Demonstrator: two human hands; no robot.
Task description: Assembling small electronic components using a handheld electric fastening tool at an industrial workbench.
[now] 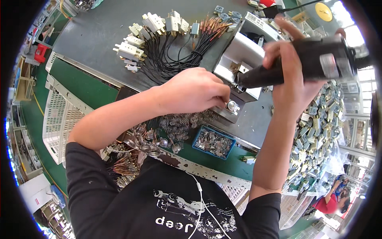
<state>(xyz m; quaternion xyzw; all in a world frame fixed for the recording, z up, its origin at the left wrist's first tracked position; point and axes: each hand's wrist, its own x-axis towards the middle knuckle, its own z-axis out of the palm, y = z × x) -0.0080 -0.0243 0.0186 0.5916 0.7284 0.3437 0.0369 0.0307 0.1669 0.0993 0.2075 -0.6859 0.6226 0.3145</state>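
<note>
My right hand (292,73) is wrapped round a black electric screwdriver (318,59), held nearly level and slightly blurred. Its narrow end points left, to the metal fixture (242,51), where a small pale part (235,68) sits by the tip. Whether the tip touches that part I cannot tell. My left hand (195,89) is closed, with thumb and fingertips together just in front of the fixture. Beside those fingertips is a small round silver metal piece (232,106) on the fixture's front block. What the fingers pinch, if anything, is hidden.
Black wires (175,59) with cream plug housings and copper ends lie behind my left hand. Nearer are a pile of springs (179,125), round metal parts (145,145) and a blue tray (209,153) of small metal pieces. Many housings (314,131) are heaped at right.
</note>
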